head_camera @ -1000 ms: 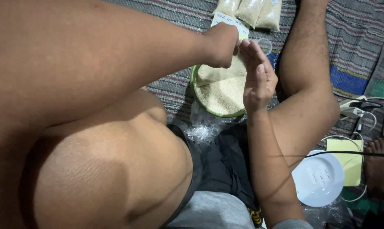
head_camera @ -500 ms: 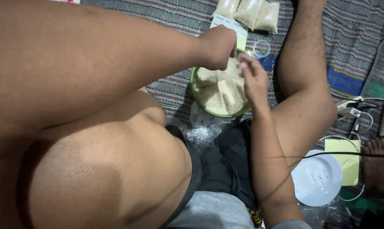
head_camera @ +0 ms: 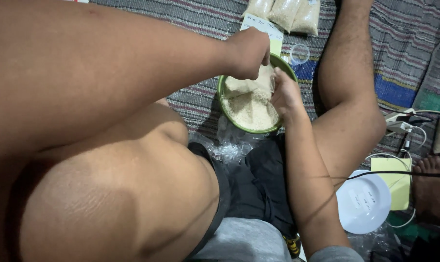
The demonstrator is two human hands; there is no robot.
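Sitting cross-legged on a striped woven mat [head_camera: 404, 34], both hands over a round green bowl [head_camera: 224, 99] filled with pale, fine grain [head_camera: 251, 111]. Bowl resting on the mat between the knees, toward the mat's far edge. Left hand [head_camera: 248, 52] reaching in from the left on a long outstretched arm, knuckles up, curled into a fist above the bowl's far rim, pinching the top of a thin clear plastic bag [head_camera: 258, 83] that hangs down into the grain. Right hand [head_camera: 284, 93] coming up from below, wrist bent, palm turned toward the bag, fingers pressed against the bag's side at the bowl's right rim; whether closed around the plastic or only touching, cannot tell. Crumpled clear plastic wrap [head_camera: 232, 145] lying just below the bowl. Small clear plastic cup [head_camera: 299, 53] just beyond the bowl's far right rim. Three sealed packets of the same pale grain [head_camera: 285, 12] at the mat's far edge, a white paper slip [head_camera: 258, 24] beside them. Round white plastic lid [head_camera: 363, 201] and yellow paper sheet [head_camera: 399, 187] near the right edge, black and white cables [head_camera: 404, 145] crossing there.
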